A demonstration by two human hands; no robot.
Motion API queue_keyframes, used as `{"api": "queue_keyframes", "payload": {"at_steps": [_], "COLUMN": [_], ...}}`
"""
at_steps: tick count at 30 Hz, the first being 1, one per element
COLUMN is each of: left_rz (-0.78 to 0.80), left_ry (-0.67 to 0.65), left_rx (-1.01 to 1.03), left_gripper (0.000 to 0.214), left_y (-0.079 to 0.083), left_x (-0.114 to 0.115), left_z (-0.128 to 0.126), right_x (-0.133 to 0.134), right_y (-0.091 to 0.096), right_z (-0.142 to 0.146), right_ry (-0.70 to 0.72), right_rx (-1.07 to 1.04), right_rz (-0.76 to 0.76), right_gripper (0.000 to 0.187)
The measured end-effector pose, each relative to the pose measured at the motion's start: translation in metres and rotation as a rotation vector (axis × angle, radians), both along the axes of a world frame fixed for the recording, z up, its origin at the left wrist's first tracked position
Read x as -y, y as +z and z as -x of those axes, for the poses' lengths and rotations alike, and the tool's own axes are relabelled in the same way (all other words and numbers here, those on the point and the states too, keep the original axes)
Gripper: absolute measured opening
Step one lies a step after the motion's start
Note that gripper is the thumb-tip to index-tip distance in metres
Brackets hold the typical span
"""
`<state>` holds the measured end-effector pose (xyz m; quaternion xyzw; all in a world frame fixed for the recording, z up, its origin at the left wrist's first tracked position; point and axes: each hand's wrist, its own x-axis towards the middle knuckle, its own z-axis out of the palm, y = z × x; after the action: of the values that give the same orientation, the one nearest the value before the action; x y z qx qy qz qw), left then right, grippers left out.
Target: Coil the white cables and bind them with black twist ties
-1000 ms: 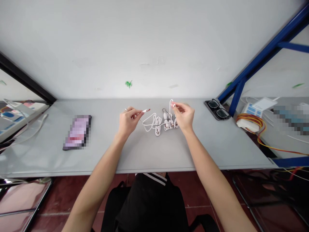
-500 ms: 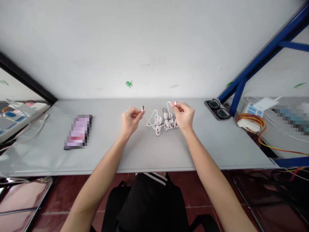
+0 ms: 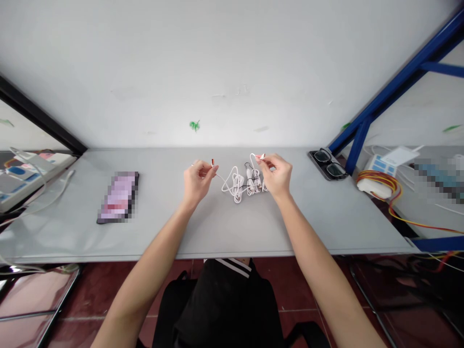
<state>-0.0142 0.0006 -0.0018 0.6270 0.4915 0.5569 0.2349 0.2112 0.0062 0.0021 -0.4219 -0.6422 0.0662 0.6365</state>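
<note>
Smooth grey tabletop (image 3: pixel 232 227) beneath white cables (image 3: pixel 238 186), oblong-looped, probably plastic-sheathed

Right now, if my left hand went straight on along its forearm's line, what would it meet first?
Probably the wall behind the table. Beyond the white cable end your left hand holds, nothing else shows in that line, though one view leaves depth unclear.

I watch through a single head-worn camera, looking forward and down from above the near edge of the smooth grey tabletop (image 3: pixel 232 232). It sits close yet frames wide, from the plain white wall (image 3: pixel 232 58) ahead to the dark-red tiled floor (image 3: pixel 297 290) below.
</note>
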Motion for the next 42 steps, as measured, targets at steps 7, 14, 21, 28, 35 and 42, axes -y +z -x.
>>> {"api": "queue_keyframes", "payload": {"at_steps": [7,14,21,28,35,42], "left_rz": [0.002,-0.005,-0.004,-0.013,-0.023,-0.031], "left_ry": [0.01,0.01,0.004,0.01,0.005,0.006], "left_rx": [0.019,0.028,0.033,0.035,0.038,0.032], "left_gripper": [0.027,0.027,0.027,0.027,0.027,0.025], "left_y": [0.001,0.0016,0.003,0.0013,0.003,-0.0021], "left_x": [-0.0003,-0.0004,0.0009,0.0,0.0005,-0.0019], "left_z": [0.0002,0.0005,0.0009,0.0014,0.001,0.0028], "right_x": [0.0004,0.0008,-0.0002,-0.0002,-0.0004,0.0006], "right_y": [0.002,0.0022,0.0016,0.0021,0.0014,0.0026], "right_z": [-0.0001,-0.0002,-0.001,-0.0014,-0.0023,-0.002], "right_ry": [-0.057,-0.069,-0.059,-0.079,-0.067,-0.068], "right_rx": [0.011,0.023,0.002,0.009,0.001,-0.004], "right_rz": [0.024,0.026,-0.007,0.0,0.01,-0.013], "right_gripper": [0.029,0.03,0.028,0.029,0.026,0.024]}}
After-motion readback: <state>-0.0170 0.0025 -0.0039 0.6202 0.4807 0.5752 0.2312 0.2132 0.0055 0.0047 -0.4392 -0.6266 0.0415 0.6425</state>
